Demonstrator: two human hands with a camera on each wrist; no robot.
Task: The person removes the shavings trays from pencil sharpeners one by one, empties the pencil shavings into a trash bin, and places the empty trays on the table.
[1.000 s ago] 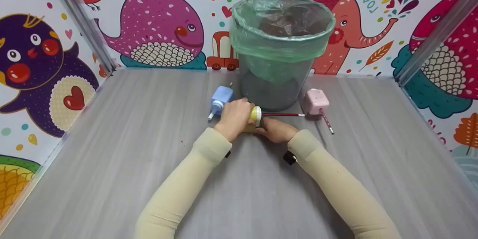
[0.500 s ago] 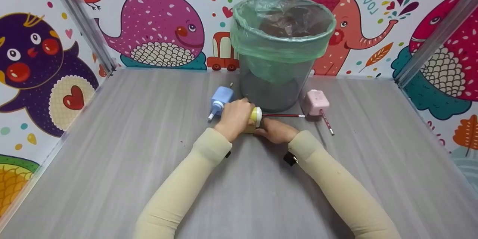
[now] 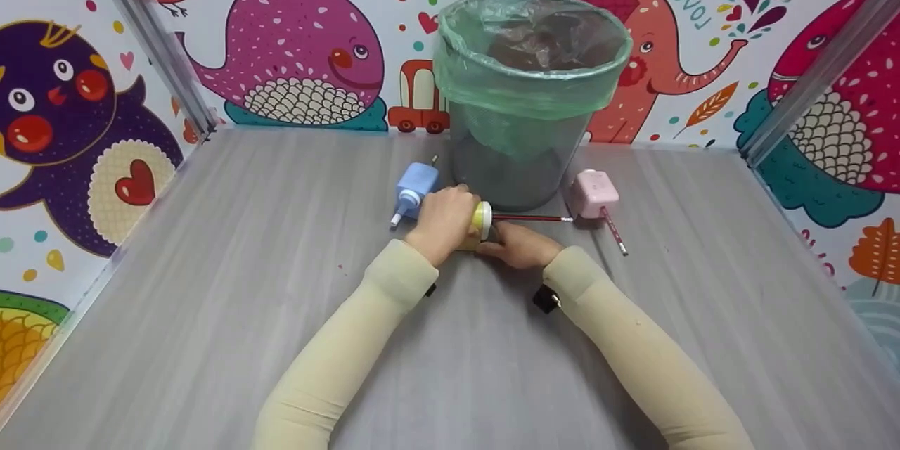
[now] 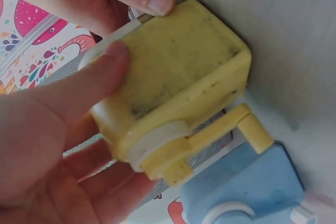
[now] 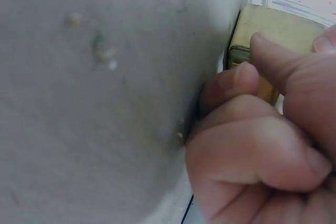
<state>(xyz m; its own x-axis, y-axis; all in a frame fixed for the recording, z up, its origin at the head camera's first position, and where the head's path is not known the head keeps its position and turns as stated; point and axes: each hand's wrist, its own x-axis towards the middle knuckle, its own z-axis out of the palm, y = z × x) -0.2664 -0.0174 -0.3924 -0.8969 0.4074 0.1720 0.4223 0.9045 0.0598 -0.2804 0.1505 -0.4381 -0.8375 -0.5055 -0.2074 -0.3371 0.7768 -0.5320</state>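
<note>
Just in front of the bin [image 3: 517,183], on the person's side of it, I watched both hands on the yellow sharpener [image 4: 178,61]; whether its underside touched the surface [image 3: 478,365] I couldn't tell. Through the left wrist view I saw the left hand [image 3: 444,220] gripping the body, thumb laid across one broad face and fingers behind. The right hand [image 3: 526,245] pinched a corner at one end, thumb on the casing and forefinger bent.

I judged the thing light and stiff — a hollow plastic box, most likely — marked with dark specks but smooth enough to slip in a loose hold. Its broad sides looked the best place to grip, clear of the crank [image 4: 218,132], which stuck out and would probably swing if leaned on.

A red pencil [image 3: 531,217] lay along the bin's front foot; I couldn't make out whether its hidden end sat in the casing. Front-left of the bin was a blue sharpener [image 3: 417,179], front-right a pink sharpener [image 3: 596,190].
</note>
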